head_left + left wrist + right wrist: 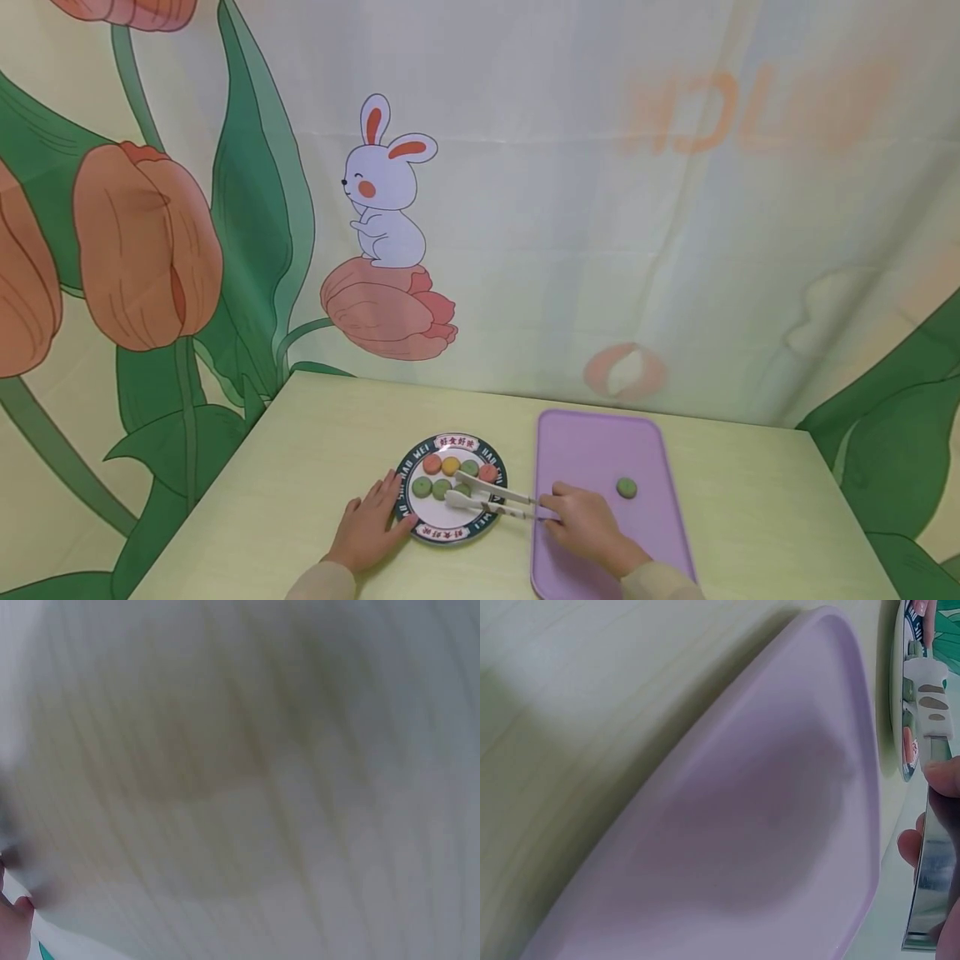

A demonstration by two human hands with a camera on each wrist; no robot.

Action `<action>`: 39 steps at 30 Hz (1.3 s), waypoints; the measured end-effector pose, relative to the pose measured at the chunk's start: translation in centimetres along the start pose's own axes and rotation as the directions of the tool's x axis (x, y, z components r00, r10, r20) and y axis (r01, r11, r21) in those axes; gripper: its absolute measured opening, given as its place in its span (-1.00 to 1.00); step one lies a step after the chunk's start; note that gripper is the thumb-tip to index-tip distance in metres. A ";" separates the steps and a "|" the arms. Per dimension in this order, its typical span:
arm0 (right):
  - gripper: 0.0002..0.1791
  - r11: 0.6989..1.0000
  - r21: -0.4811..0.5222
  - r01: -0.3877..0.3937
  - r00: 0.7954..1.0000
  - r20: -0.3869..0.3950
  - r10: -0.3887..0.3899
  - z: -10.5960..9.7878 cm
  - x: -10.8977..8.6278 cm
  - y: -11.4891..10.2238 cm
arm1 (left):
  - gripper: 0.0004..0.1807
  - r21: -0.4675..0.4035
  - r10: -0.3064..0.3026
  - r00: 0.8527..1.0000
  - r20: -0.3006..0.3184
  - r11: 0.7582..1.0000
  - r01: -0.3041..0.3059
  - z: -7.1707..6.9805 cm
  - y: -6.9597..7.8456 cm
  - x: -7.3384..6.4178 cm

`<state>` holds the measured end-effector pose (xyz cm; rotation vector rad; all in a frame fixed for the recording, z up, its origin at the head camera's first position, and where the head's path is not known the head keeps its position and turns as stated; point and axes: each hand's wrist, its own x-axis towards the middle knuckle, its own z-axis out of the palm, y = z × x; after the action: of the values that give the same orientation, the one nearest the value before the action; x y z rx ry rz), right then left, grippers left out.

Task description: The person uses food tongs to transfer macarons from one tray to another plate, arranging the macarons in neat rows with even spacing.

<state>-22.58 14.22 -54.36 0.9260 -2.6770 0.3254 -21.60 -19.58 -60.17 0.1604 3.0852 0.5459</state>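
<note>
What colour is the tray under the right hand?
The tray is light purple; the head view shows it best.

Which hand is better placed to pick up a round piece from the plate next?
Probably the right hand: it holds the tongs, whose tips reach over the plate with its round pieces. The left hand holds no tool and lies at the plate's rim.

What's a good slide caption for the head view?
Left hand at a patterned plate's rim, right hand holding tongs over small colored discs.
</note>
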 end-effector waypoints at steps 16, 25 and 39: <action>-0.72 1.000 0.004 -0.004 1.000 -0.007 0.004 0.2 0.1 0.1 | -0.17 0.006 0.002 1.000 -0.007 1.000 -0.001 0.0 0.1 0.0; -0.72 1.000 0.001 -0.004 1.000 0.010 0.004 0.3 0.0 0.1 | -0.17 0.006 -0.004 1.000 -0.002 1.000 0.004 0.0 0.1 0.1; -0.71 1.000 0.005 0.008 1.000 -0.010 -0.008 0.0 -0.1 0.2 | -0.17 0.009 0.002 1.000 -0.007 1.000 -0.002 0.0 0.0 0.0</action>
<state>-22.60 14.39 -54.44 0.9338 -2.6636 0.3347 -21.63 -19.55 -60.20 0.1613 3.0955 0.5336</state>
